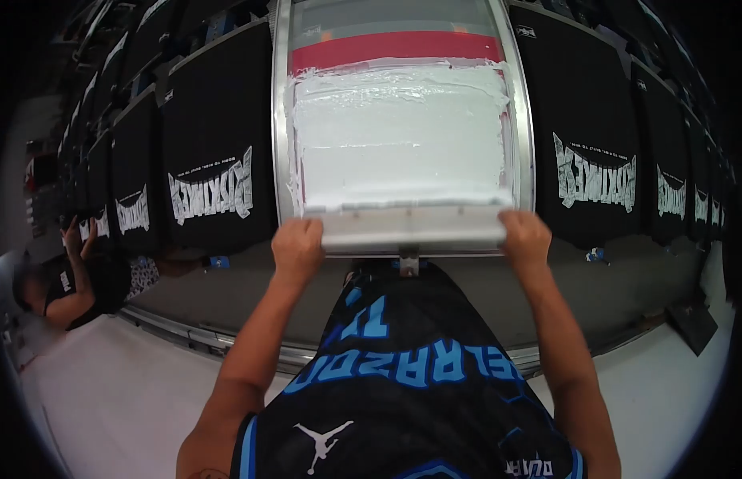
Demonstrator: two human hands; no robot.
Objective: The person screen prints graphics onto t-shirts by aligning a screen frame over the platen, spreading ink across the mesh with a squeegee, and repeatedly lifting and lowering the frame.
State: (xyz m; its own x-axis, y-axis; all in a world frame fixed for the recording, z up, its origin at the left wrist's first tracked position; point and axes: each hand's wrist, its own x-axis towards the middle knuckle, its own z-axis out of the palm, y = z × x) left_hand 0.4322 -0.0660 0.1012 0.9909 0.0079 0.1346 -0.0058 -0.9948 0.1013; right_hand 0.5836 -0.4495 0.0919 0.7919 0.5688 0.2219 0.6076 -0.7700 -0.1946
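My left hand [297, 246] is wrapped round the left end of a wide squeegee [411, 229], and my right hand [527, 239] grips its right end. The squeegee lies across the near end of a metal-framed printing screen [282, 112]. Thick white ink [395, 156] covers most of the mesh, with ridges along its far edge and smears at the sides. Beyond the ink runs a red band [395, 49]. What lies under the screen is hidden.
Black shirts with white lettering lie on boards to the left [215, 120] and right [579, 96], with more rows further out. Another person [71, 283] is at the far left, hands raised near a shirt. A dark flat piece [692, 326] sits at lower right.
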